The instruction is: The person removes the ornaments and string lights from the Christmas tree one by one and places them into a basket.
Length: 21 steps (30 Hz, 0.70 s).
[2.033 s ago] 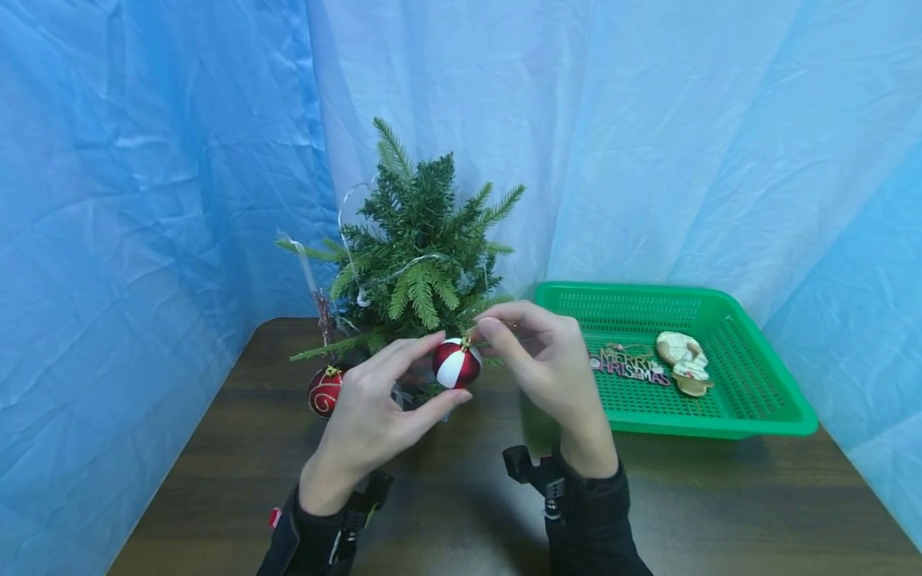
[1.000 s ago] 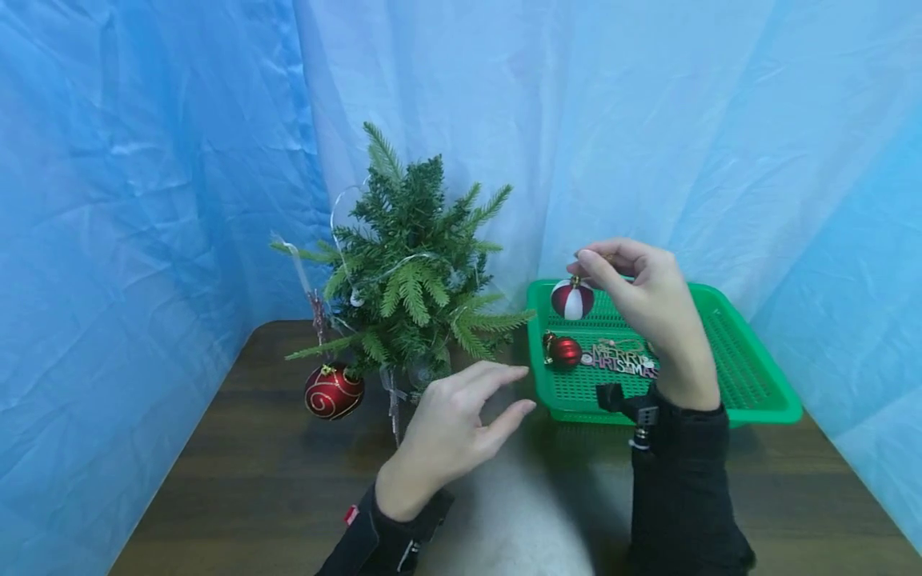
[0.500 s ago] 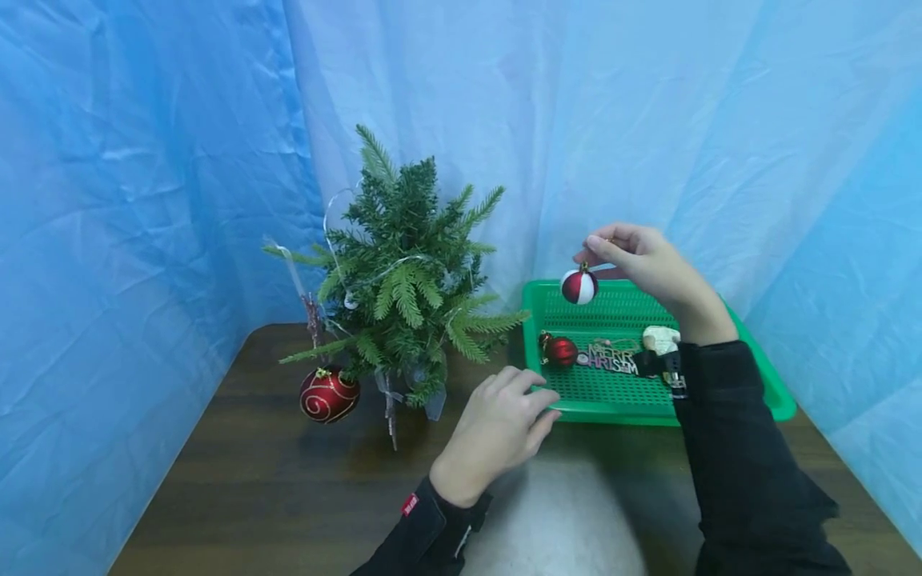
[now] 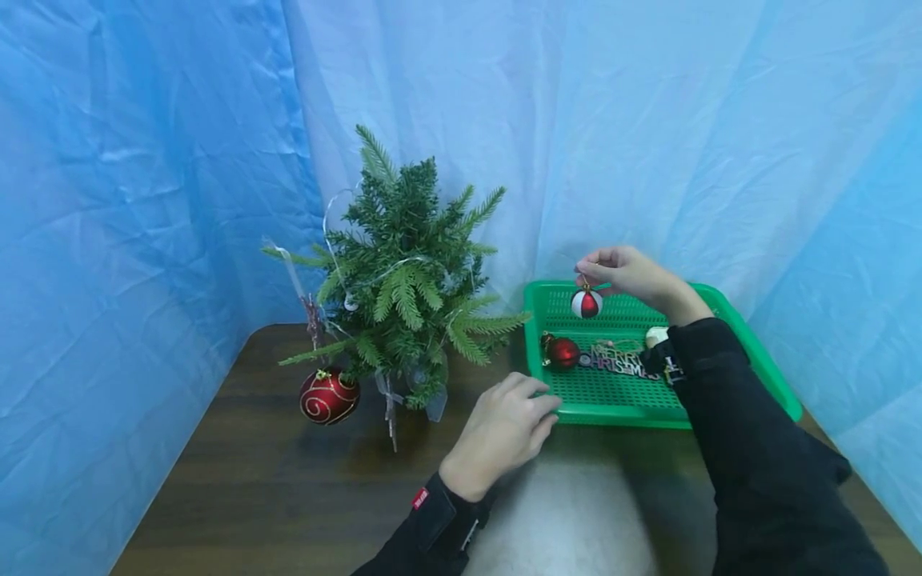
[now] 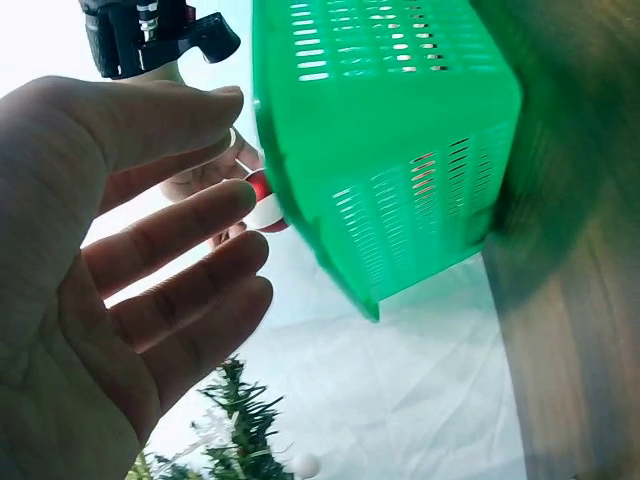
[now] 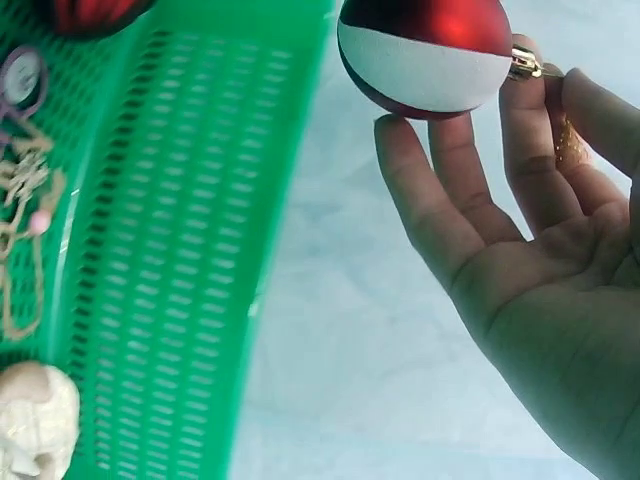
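Between thumb and index finger my right hand (image 4: 621, 274) pinches the gold string of a red-and-white Christmas bauble (image 4: 587, 303). The bauble hangs over the back part of a green plastic basket (image 4: 612, 415); the right wrist view shows its gold cap close to the fingertips. My left hand (image 4: 504, 426) is at the basket's front left corner, fingers loosely bent. In the left wrist view that hand (image 5: 150, 260) holds nothing, and its fingers lie near the basket's rim. Inside the basket are a red bauble (image 4: 563, 352), a "Merry Christmas" sign (image 4: 618, 359) and a cream-coloured ornament (image 4: 656, 337), partly hidden by the right wrist.
A small artificial Christmas tree (image 4: 410, 280) stands left of the basket, its branches reaching toward the rim. A large red bauble with gold swirls (image 4: 329, 397) hangs low on its left side. Blue cloth (image 4: 612, 120) surrounds the dark wooden table (image 4: 288, 496).
The right hand has carried the striped bauble from in front of the tree to above the basket, lowering it slightly lately. The left hand has let go of it and moved right to the basket corner.
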{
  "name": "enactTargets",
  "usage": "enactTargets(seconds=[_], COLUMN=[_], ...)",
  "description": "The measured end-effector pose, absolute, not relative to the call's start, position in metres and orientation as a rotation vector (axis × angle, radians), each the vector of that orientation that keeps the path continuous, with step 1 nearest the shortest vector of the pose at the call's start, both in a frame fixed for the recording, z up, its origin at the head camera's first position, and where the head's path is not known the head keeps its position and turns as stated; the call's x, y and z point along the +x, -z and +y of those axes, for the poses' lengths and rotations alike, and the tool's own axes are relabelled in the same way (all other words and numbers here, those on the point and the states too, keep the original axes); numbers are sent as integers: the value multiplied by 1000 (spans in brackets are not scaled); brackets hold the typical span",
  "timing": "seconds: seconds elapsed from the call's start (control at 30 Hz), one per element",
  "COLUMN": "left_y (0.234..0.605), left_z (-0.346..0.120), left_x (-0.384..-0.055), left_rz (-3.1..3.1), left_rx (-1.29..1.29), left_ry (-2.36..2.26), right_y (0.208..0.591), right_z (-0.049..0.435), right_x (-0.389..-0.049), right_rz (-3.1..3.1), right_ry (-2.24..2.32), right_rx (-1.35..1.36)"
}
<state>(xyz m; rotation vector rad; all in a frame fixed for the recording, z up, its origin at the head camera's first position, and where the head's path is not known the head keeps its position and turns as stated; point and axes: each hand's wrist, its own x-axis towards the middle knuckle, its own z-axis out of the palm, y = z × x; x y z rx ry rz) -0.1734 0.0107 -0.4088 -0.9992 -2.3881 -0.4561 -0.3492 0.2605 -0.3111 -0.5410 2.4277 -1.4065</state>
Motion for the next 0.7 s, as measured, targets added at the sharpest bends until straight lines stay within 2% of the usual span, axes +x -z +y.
enactTargets(seconds=[0.7], left_y=[417], left_z=[18], left_x=[-176], left_rz=[-2369], left_rx=[-979], left_ry=[343], right_y=[358], right_z=[282], right_x=[-381], right_rz=[2352], right_ry=[984], right_rx=[-482])
